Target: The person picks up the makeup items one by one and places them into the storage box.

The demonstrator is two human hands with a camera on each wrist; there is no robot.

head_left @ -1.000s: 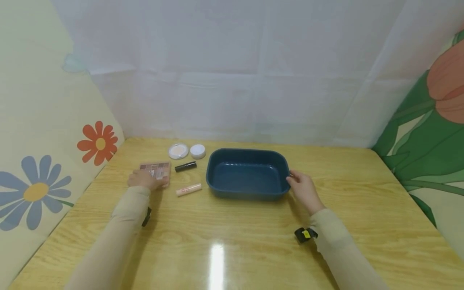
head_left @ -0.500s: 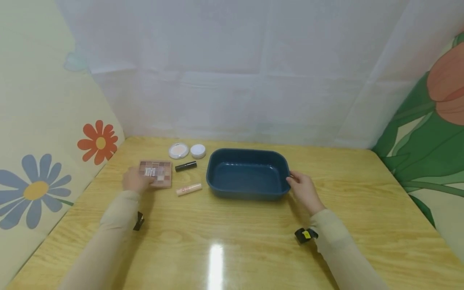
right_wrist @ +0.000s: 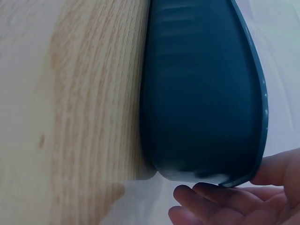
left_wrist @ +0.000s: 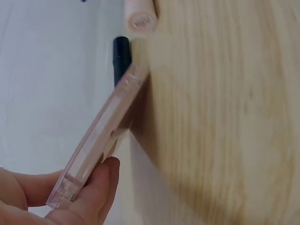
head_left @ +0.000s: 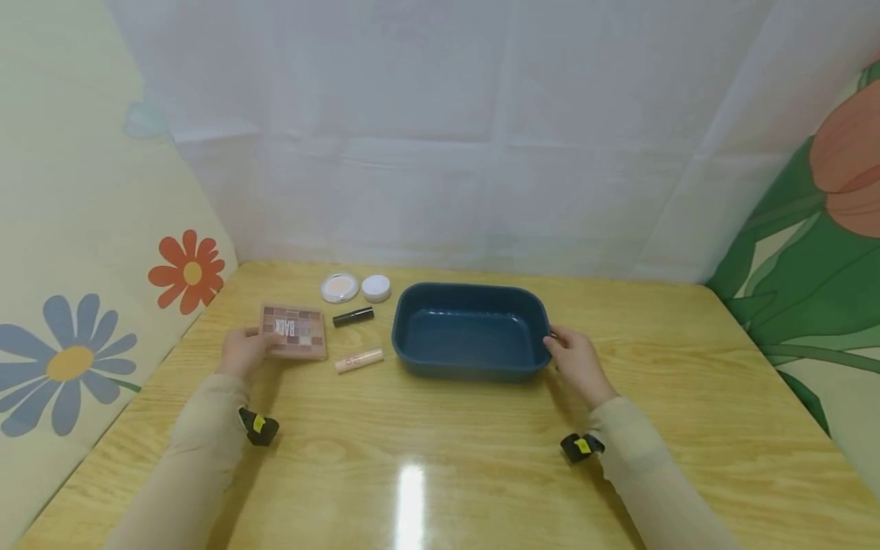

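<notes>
My left hand pinches the left edge of a pinkish eyeshadow palette, thumb on one face and fingers on the other. In the left wrist view the palette is tilted, its held end raised off the wooden table. On the right, my right hand grips the right rim of a dark blue rectangular basin. Seen from the right wrist, the thumb is at the rim of the basin and the fingers curl under it from outside.
Between palette and basin lie a black lipstick-like tube and a pale pink tube. Behind them are a round clear-rimmed compact and a small white round jar. A white cloth hangs at the table's back edge.
My left hand has slid left from over the palette to its left edge, and the palette's left side has lifted. The right hand and the basin have stayed put.
</notes>
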